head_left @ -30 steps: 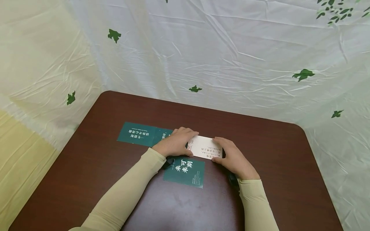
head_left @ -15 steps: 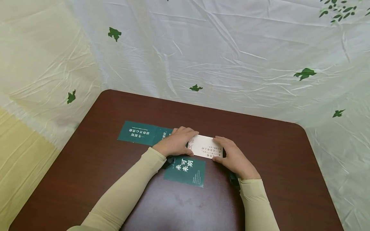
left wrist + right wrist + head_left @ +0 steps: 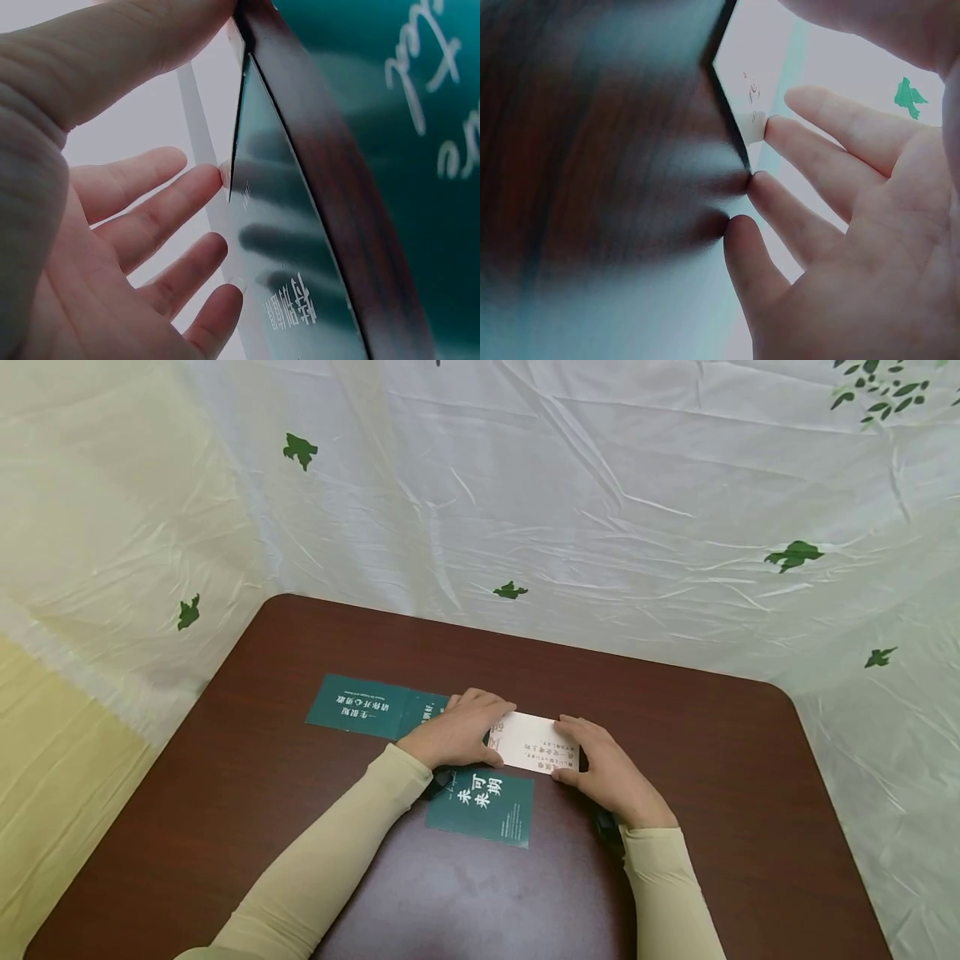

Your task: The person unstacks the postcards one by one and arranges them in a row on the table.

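Observation:
A white card (image 3: 534, 742) with reddish printed writing lies flat at or very near the tabletop, between both hands in the head view. My left hand (image 3: 456, 731) grips its left end, thumb at the near edge and fingers at the far edge. At the right end, my right hand (image 3: 613, 777) holds it likewise between thumb and fingers. Below the left hand lies a green card (image 3: 480, 818) with white writing. Another green card (image 3: 422, 708) is partly covered by the left hand; the left wrist view shows fingertips beside its surface (image 3: 274, 217).
A further green card (image 3: 358, 706) lies to the left, edge to edge with the partly covered one. All rest on a dark brown table (image 3: 712, 760) with rounded far corners. A pale cloth (image 3: 585, 510) with green leaf shapes hangs behind it.
Both hands and the white card stay practically in place. The head view shifts very slightly.

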The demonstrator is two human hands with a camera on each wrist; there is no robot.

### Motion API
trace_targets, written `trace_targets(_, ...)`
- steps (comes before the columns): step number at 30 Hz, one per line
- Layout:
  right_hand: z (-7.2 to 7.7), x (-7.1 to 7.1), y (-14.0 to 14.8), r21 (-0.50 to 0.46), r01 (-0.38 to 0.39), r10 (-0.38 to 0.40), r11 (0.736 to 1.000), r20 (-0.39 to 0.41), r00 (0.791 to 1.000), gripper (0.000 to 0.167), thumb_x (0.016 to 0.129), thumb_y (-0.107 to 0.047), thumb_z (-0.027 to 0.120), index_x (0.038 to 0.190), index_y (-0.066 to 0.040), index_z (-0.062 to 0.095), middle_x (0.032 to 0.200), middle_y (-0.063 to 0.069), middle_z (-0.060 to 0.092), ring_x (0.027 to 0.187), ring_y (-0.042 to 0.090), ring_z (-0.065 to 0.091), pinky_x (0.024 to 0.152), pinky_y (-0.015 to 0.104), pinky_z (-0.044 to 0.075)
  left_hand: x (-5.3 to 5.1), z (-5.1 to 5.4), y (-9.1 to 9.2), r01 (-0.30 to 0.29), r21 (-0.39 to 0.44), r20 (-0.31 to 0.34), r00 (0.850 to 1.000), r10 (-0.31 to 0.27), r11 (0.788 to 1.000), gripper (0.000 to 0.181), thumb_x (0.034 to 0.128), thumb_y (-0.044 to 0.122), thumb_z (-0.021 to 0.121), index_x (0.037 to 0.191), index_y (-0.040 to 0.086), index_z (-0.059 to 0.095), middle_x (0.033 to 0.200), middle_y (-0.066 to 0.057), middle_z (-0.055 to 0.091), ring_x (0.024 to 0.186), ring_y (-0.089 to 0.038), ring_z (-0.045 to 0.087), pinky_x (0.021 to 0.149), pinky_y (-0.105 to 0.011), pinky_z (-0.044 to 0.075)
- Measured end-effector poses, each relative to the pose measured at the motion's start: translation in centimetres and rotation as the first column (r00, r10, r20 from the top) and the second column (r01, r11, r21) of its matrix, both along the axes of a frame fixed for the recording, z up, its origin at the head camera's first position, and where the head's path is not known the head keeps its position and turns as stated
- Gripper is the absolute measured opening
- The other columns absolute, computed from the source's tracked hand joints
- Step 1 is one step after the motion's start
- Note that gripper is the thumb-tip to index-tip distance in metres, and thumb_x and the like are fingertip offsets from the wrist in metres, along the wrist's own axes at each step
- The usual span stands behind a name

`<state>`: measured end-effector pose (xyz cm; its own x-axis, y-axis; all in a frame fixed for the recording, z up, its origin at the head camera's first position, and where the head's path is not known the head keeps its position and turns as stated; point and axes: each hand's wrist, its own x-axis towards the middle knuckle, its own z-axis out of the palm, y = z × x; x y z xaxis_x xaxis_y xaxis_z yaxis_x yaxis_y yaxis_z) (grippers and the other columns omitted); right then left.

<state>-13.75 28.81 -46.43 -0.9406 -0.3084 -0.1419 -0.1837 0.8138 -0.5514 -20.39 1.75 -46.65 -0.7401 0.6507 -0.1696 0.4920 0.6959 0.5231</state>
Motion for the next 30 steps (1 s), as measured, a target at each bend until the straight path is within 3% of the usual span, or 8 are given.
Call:
trace_targets(5,0.0,0.3,0.1,-0.013,0.006,-0.006,1.0,-0.007,1.0,0.074,0.096,-0.019,0.082,0.16,-0.005,0.049,0.171,0.018,0.042,0.162,0.046,0.03,0.129,0.065,0.03,0.3,0.1,0.0,0.007,-0.012,-0.015,1.0,-0.008,1.0,0.092,0.0913,0.043,0.087,0.167,0.015,0.042,0.167,-0.003,0.047,0.157,-0.027,0.034,0.129,-0.049,0.029)
trace_targets(12,0.3,1.3,-0.9,-0.03,0.004,-0.006,1.0,-0.066,0.998,0.072,0.098,-0.025,0.08,0.161,-0.008,0.049,0.17,0.016,0.045,0.161,0.043,0.032,0.128,0.065,0.033,1.5,0.1,-0.7,0.034,-0.012,-0.112,0.993,-0.035,0.999,0.097,0.0921,0.05,0.085,0.168,0.013,0.038,0.168,-0.004,0.045,0.159,-0.028,0.032,0.13,-0.051,0.03)
trace_targets(16,0.6,3.2,-2.4,-0.005,-0.048,0.046,0.999,-0.152,0.987,0.073,0.095,-0.026,0.085,0.158,-0.006,0.052,0.165,0.017,0.051,0.156,0.043,0.041,0.125,0.064,0.038,3.3,-0.1,-2.1,0.067,0.053,-0.188,0.981,-0.056,0.996,0.096,0.0939,0.05,0.083,0.169,0.014,0.036,0.166,-0.002,0.046,0.157,-0.026,0.037,0.128,-0.053,0.035)
trace_targets(20,0.7,5.5,-4.3,0.054,-0.11,0.12,0.992,-0.231,0.966,0.079,0.09,-0.036,0.089,0.156,-0.007,0.056,0.161,0.014,0.056,0.152,0.039,0.049,0.122,0.059,0.044,5.8,-0.1,-4.5,0.096,0.116,-0.232,0.97,-0.067,0.989,0.094,0.0926,0.049,0.085,0.167,0.014,0.04,0.161,-0.002,0.052,0.152,-0.026,0.044,0.126,-0.056,0.038)
trace_targets(25,0.6,7.4,-6.0,0.101,-0.146,0.167,0.984,-0.256,0.952,0.085,0.086,-0.046,0.091,0.156,-0.01,0.057,0.159,0.01,0.058,0.15,0.034,0.053,0.121,0.057,0.047,8.5,0.3,-7.6,0.09,0.104,-0.21,0.976,-0.067,0.991,0.097,0.0885,0.049,0.089,0.165,0.011,0.043,0.159,-0.003,0.054,0.149,-0.027,0.046,0.125,-0.053,0.039)
trace_targets(30,0.1,8.2,-6.7,0.113,-0.123,0.147,0.986,-0.227,0.963,0.087,0.085,-0.045,0.093,0.156,-0.011,0.057,0.161,0.008,0.055,0.152,0.033,0.05,0.122,0.052,0.047,9.8,0.1,-8.7,0.079,0.07,-0.175,0.982,-0.065,0.994,0.102,0.0861,0.052,0.09,0.166,0.011,0.042,0.16,-0.004,0.051,0.149,-0.026,0.044,0.123,-0.05,0.04)
